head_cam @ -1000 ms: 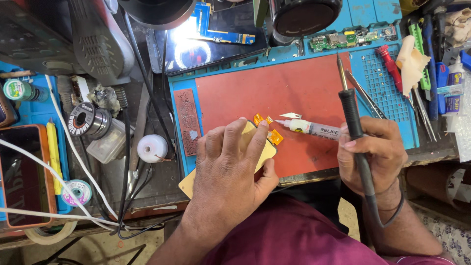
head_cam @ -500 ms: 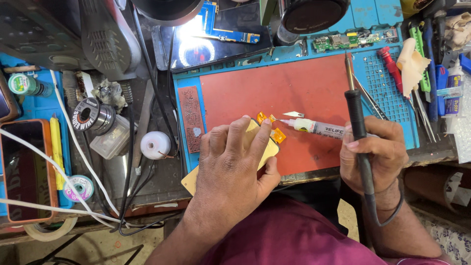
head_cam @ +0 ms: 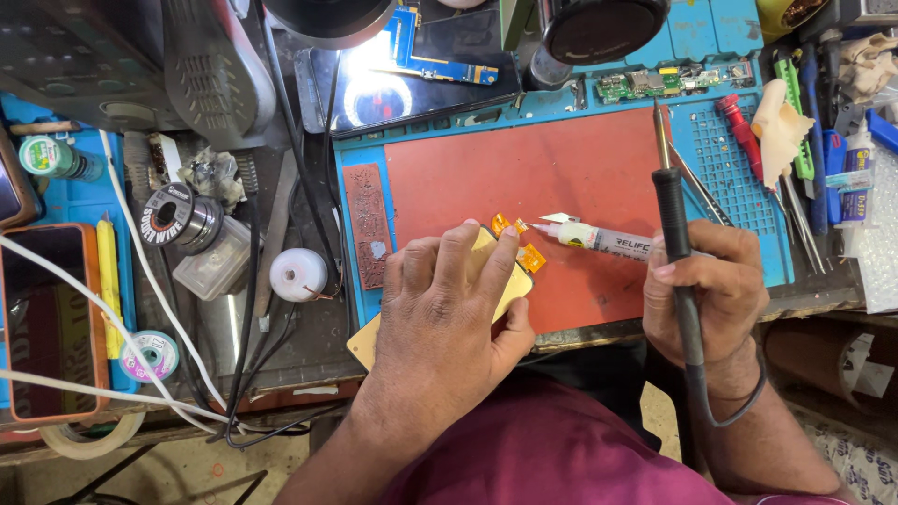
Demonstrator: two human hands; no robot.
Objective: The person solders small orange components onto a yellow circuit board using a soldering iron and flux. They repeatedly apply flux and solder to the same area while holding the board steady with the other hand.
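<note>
My left hand (head_cam: 447,316) lies flat on a yellow-backed phone screen panel (head_cam: 512,285), pressing it onto the red work mat (head_cam: 524,178). An orange flex cable (head_cam: 529,254) sticks out past my fingertips. My right hand (head_cam: 702,295) grips two tools together: a white syringe (head_cam: 599,240) whose tip almost touches the flex cable, and a black soldering iron (head_cam: 672,210) that points away from me over the mat.
Tweezers (head_cam: 697,187), screwdrivers (head_cam: 744,140) and a green circuit board (head_cam: 655,84) lie on the blue mat at right. At left are solder wire spools (head_cam: 173,220), a white tape roll (head_cam: 297,274), cables and an orange-cased phone (head_cam: 47,318). A microscope lamp (head_cam: 374,89) shines behind.
The camera view has shifted slightly; both hands stay in the same pose, with the syringe tip at the flex cable.
</note>
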